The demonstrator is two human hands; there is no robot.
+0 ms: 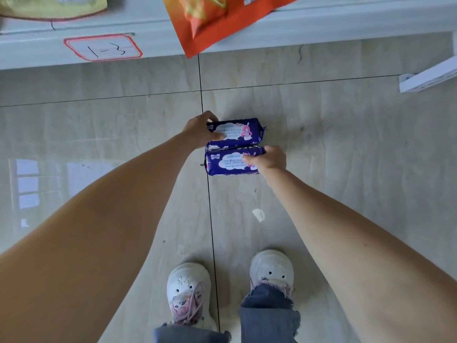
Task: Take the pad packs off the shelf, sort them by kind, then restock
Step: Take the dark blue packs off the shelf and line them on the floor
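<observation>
1. The left hand grips the far purple pad pack by its left end.
2. The right hand grips the near purple pad pack.
3. The 2 packs touch side by side, low over the tiled floor.

A glossy beige tiled floor with dark grout lines fills most of the view, and a small white scrap lies on it ahead of two white sneakers with frayed blue jeans cuffs over them. Along the far edge of the floor runs a pale shelf carrying a red-bordered label marked in handwriting. An orange snack bag overhangs the shelf's front edge, a yellow bag sits at its left, and a white bracket lies by the floor's right edge.
</observation>
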